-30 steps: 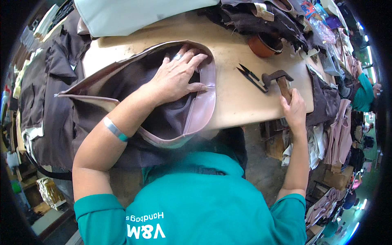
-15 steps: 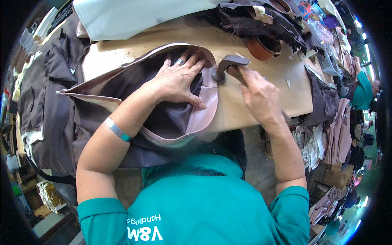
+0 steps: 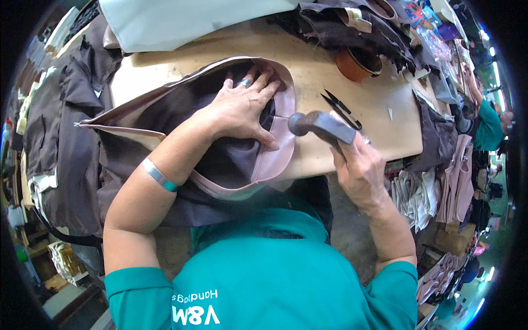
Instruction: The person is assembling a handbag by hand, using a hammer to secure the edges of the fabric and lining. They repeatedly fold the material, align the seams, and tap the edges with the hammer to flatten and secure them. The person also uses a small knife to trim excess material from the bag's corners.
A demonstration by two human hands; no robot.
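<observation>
A pinkish leather bag (image 3: 282,144) with a dark lining lies opened out on the worktable. Inside it, my left hand (image 3: 242,107) presses flat against the lining, fingers spread towards the far right rim and thumb on the pink edge band. My right hand (image 3: 360,170) is wrapped round the handle of a hammer (image 3: 324,125), most of which the hand hides. The hammer's rounded face is beside the bag's right edge; whether it touches I cannot tell. Just beyond the hammer lie dark pointed snips (image 3: 342,110) on the table.
The pale worktable (image 3: 393,132) carries a brown round container (image 3: 356,65) at the far right and a white sheet (image 3: 181,25) at the back. Dark fabric pieces (image 3: 363,36) are heaped behind. More dark cloth (image 3: 71,143) hangs at the left. Another person's green sleeve (image 3: 487,124) shows at far right.
The hammer has come nearer to me and turned, and my right hand with it. The snips now show beyond it. My left hand stays on the bag.
</observation>
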